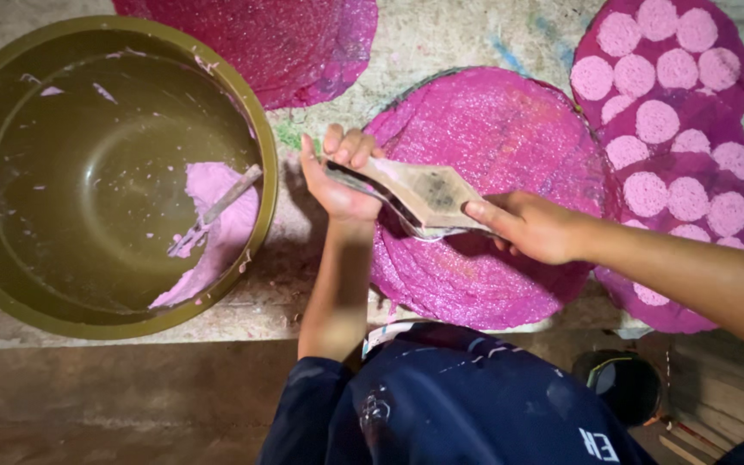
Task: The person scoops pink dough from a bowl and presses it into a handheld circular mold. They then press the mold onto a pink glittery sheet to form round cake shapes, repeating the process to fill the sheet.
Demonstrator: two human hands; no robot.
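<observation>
Both my hands hold a flat diamond-shaped tool (419, 191), tan with a dark stained middle, above a round pink textured disc (492, 138). My left hand (337, 176) grips the tool's left end with its fingers curled over it. At the right end, my right hand (531, 226) pinches the tool's tip. The disc lies flat on the worn work surface (441, 39), partly hidden under my hands and the tool.
A big olive bowl (10, 284) at the left holds a lump of pink paste (217, 194) with a stick (226, 200) in it. Two pink discs (708, 112) covered in pale round patches lie at the right. Another pink disc (286, 39) lies at the top.
</observation>
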